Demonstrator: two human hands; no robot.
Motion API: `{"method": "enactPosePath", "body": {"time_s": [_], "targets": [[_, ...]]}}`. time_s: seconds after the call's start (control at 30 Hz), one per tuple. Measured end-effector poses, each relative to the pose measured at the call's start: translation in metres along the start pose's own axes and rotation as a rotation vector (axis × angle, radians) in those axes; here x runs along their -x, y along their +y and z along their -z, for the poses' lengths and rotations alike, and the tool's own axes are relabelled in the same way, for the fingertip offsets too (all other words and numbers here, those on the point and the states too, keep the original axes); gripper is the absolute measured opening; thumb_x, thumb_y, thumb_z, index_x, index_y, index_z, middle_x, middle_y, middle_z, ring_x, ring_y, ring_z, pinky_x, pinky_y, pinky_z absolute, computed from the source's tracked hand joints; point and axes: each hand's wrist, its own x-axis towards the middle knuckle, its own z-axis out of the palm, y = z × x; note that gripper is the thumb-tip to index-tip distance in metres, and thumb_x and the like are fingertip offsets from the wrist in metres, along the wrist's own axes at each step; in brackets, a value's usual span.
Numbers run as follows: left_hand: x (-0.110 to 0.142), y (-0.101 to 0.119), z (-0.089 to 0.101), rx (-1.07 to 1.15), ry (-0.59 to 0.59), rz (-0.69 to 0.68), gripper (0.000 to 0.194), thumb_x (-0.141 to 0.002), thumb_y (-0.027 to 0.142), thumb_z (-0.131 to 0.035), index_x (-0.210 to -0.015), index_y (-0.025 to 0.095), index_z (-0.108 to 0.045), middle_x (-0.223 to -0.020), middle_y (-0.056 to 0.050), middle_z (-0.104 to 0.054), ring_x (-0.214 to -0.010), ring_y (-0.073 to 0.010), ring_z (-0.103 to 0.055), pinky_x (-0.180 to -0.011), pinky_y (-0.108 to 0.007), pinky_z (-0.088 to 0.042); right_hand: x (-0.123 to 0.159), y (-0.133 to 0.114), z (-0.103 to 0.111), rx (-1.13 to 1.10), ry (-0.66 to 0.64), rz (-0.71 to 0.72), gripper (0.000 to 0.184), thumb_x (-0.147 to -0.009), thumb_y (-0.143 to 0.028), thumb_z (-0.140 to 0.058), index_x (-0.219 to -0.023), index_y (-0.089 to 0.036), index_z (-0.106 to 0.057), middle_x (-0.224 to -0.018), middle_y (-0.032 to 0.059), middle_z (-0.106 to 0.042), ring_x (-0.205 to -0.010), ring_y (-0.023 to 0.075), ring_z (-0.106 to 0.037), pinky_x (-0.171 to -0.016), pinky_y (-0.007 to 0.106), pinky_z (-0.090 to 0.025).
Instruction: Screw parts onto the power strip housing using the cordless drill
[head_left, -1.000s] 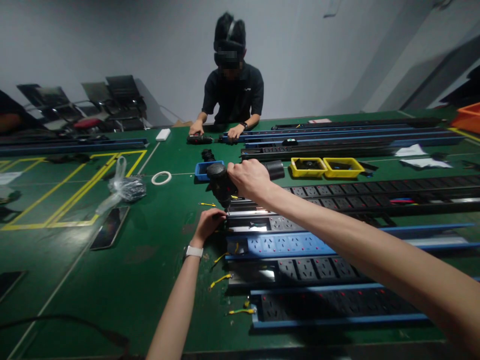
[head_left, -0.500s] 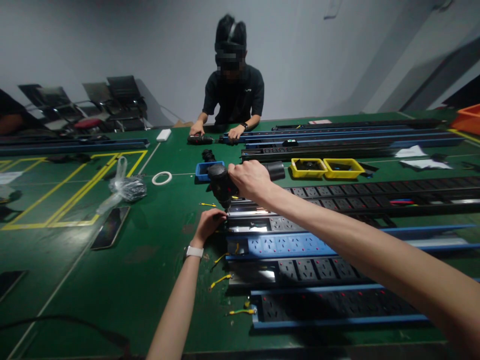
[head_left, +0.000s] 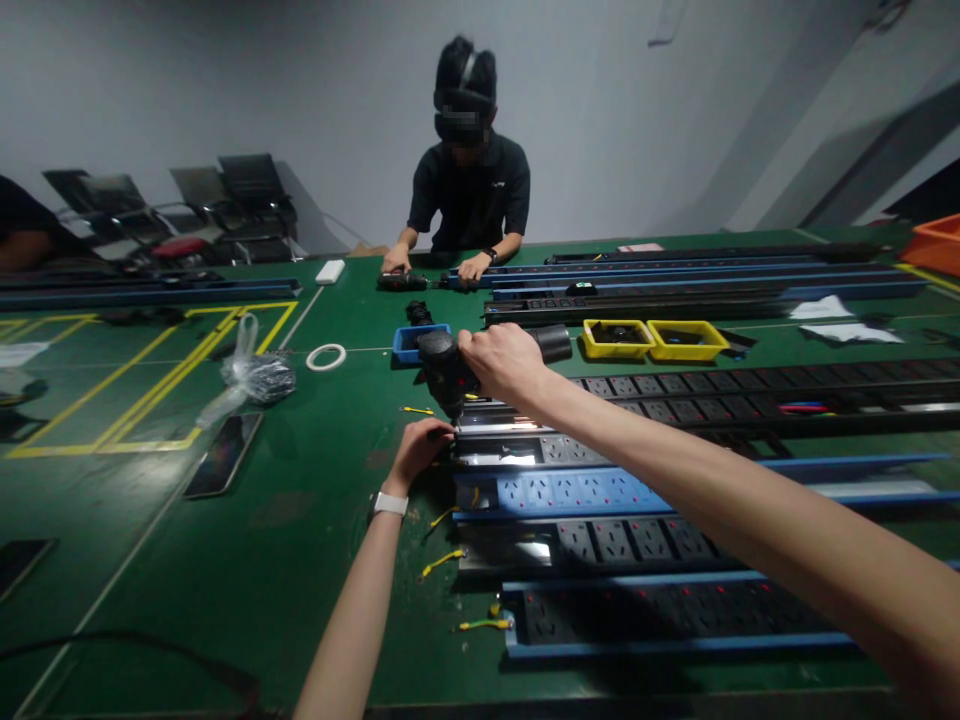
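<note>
Plainly, right hand [head_left: 504,362] clasping rounded drill [head_left: 442,358], left hand [head_left: 417,450] at glossy strip [head_left: 499,459], grip unclear

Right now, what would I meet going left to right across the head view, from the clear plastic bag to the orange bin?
Clear plastic bag, white ring, left hand, right hand, left yellow tray, right yellow tray, white scraps, orange bin.

- An assembly workshop: power strips [head_left: 570,490] line a long green workbench [head_left: 247,560] marked with yellow lines [head_left: 142,448].
- Power drills [head_left: 439,348] and yellow bins [head_left: 686,353] equip the room.
</note>
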Motion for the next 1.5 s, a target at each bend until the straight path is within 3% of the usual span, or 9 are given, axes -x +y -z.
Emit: {"method": "enactPosePath", "body": {"time_s": [0.4,0.93,1.5], "targets": [[0.0010,-0.0025,-0.0008,0.007,0.019,-0.052,0.014,-0.085,0.028,-0.068,-0.091,0.018,-0.075,-0.093,-0.005,-0.074,-0.085,-0.0133,-0.069,-0.081,-0.024,-0.054,-0.0024,-0.0007,-0.0034,-0.007,0.026,0.026,0.029,-0.087,-0.022,-0.044,-0.108,-0.012,-0.061,-0.090,0.0125,-0.069,-0.085,0.0218,-0.068,-0.066,0.025,-0.028],[-0.0024,0.0030,0.0008,0.029,0.035,-0.029,0.009,-0.080,0.023,-0.072,-0.087,0.018,-0.076,-0.088,-0.004,-0.074,-0.082,-0.0126,-0.069,-0.076,-0.022,-0.054,0.0006,0.0051,-0.0057,0.017,0.013,0.008,0.032,-0.081,-0.022,-0.053,-0.111,-0.010,-0.061,-0.086,0.0116,-0.069,-0.083,0.0192,-0.068,-0.065,0.023,-0.025],[-0.0029,-0.0029,-0.0019,0.013,-0.001,0.038,0.010,-0.081,0.023,-0.072,-0.089,0.019,-0.076,-0.092,-0.002,-0.074,-0.085,-0.0120,-0.068,-0.082,-0.022,-0.051,0.0025,0.0065,-0.0029,0.024,0.004,0.000,0.034,-0.080,-0.022,-0.057,-0.112,-0.010,-0.060,-0.089,0.0125,-0.069,-0.087,0.0219,-0.069,-0.068,0.023,-0.032]]}}
